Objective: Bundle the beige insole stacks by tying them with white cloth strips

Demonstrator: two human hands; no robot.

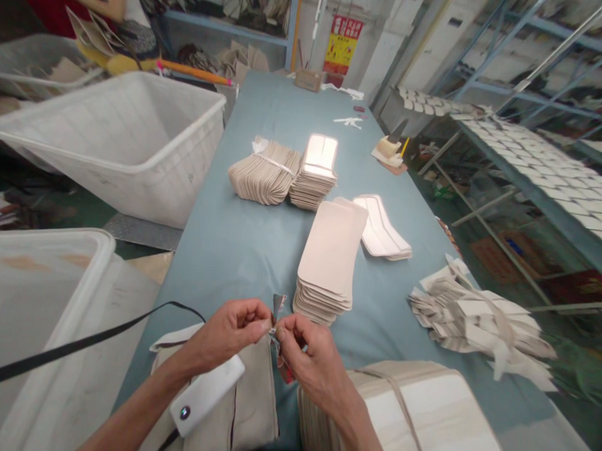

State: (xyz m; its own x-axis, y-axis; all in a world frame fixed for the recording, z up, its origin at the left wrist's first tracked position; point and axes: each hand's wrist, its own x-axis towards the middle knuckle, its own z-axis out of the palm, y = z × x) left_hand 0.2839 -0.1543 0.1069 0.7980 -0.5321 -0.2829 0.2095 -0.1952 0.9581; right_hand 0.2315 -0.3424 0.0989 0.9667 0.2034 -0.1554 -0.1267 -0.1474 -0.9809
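Note:
Both hands meet near the front of the table. My left hand is closed in a pinch on a small crumpled grey strip with red marks, perhaps a wrapper. My right hand pinches the same strip from the other side, and a red part shows below its fingers. What the strip exactly is, I cannot make out. Just beyond stands a stack of beige rounded panels. Under my left forearm, a white power bank lies on beige fabric pieces. A banded bundle of panels sits beside my right forearm.
Farther up the blue-grey table are a tied bundle, another stack and several white-faced panels. Loose scraps lie at the right. White bins stand left, a rack right. A black cord crosses the left side.

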